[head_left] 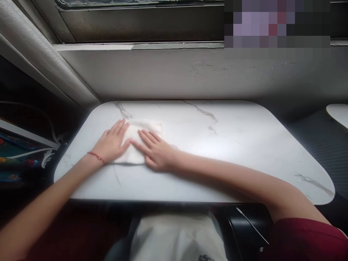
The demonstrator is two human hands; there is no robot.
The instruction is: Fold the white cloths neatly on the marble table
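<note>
A white cloth [133, 152] lies flat on the left half of a white marble-patterned table [231, 127]. My left hand [112, 141], with a thin red string bracelet [95, 156] at the wrist, rests on the cloth's left side, fingers stretched out. On the cloth's right part lies my right hand [154, 148], palm down with its fingers spread. Both hands press from above and neither grips the cloth. Parts of the cloth are hidden beneath them.
Behind the table runs a grey wall [174, 72] with a window [136, 4] above it. White cables [50, 156] hang at the left beside a dark shelf area. Another white tabletop [339, 112] shows at the right edge. Below the front edge is a pale fabric surface [176, 235].
</note>
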